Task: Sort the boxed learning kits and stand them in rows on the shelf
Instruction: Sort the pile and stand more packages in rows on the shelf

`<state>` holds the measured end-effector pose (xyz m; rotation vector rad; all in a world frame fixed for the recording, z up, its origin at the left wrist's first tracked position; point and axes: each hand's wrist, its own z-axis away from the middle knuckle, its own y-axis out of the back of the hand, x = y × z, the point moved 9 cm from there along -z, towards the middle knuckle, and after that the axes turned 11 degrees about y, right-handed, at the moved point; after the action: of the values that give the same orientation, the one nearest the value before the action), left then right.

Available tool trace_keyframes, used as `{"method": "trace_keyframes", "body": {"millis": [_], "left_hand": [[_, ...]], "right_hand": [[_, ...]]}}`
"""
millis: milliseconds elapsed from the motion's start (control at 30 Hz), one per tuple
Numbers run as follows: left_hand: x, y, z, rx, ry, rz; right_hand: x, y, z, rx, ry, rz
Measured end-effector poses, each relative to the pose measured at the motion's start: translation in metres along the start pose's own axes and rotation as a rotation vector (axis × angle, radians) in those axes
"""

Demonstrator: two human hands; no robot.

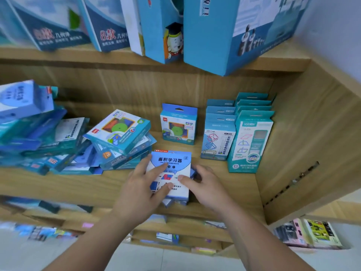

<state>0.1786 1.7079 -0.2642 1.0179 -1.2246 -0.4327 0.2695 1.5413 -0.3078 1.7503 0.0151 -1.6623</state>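
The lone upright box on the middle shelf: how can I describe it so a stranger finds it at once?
Find the middle wooden shelf. Between the tumbled heap of boxes at left and the two rows of tall boxes at right, one small blue box stands alone. Unlike its twin lying on the heap, it stands upright, showing a green disc.

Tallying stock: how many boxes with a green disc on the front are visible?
2. The upright box stands toward the back of the shelf; the tilted box lies atop the pile to its left. Others may be buried in that pile.
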Motion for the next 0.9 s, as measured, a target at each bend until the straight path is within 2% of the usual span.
{"method": "trace_keyframes", "body": {"millis": [133, 300, 400, 500, 633, 700, 800, 900], "left_hand": [[-0.017, 0.008, 0.01, -0.038, -0.006, 0.077], [-0.034, 0.032, 0.013, -0.01, 0.022, -0.059], [-0.039, 0.05, 0.016, 0.083, 0.021, -0.111], [-0.036, 0.072, 0.02, 0.21, -0.054, -0.055], [-0.037, 0.112, 0.016, 0.385, -0.109, 0.032], [-0.042, 0.134, 0.005, 0.457, -0.1, 0.053], [-0.051, 0.161, -0.022, 0.457, -0.052, 0.06], [-0.063, 0.165, -0.059, 0.341, -0.001, -0.034]], "right_hand": [[-0.007, -0.012, 0.009, -0.002, 0.008, -0.008], [-0.02, -0.031, 0.013, 0.004, 0.048, -0.048], [-0.021, -0.032, 0.012, 0.031, 0.042, -0.077], [-0.024, -0.029, 0.012, 0.078, 0.035, -0.064], [-0.047, -0.011, 0.002, 0.247, 0.115, 0.022], [-0.068, -0.008, -0.01, 0.274, 0.147, 0.001], [-0.1, -0.018, -0.032, 0.228, 0.17, -0.032], [-0.123, -0.036, -0.054, 0.155, 0.164, -0.055]]}}
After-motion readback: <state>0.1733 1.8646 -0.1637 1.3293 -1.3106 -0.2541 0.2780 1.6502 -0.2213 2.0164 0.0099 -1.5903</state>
